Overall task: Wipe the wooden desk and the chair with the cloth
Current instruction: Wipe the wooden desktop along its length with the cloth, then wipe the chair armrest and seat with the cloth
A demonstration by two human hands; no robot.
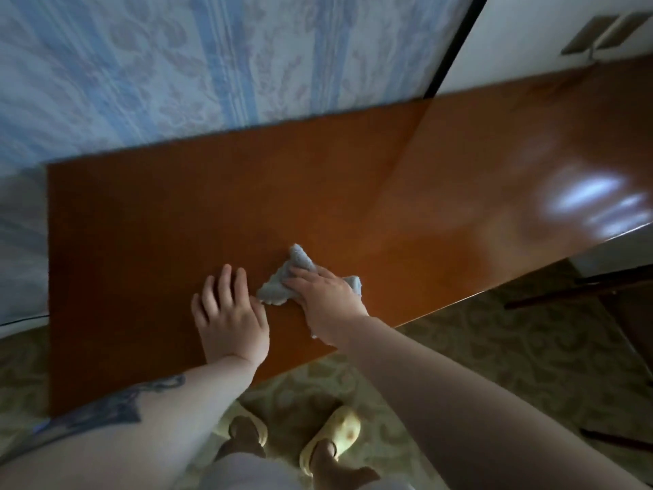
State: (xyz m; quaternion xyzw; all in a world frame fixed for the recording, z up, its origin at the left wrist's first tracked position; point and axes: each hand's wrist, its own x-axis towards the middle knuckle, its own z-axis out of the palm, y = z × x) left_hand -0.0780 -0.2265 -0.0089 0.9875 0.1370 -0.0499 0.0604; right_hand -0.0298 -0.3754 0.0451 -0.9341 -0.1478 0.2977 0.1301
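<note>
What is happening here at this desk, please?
A person stands at a glossy brown wooden desk and wipes it. The right hand presses a crumpled light blue cloth onto the desktop near the front edge. The left hand lies flat on the wood just beside the cloth, fingers spread, holding nothing. A dark wooden chair shows partly at the right and is not being touched. The person wears yellow slippers on a patterned floor.
</note>
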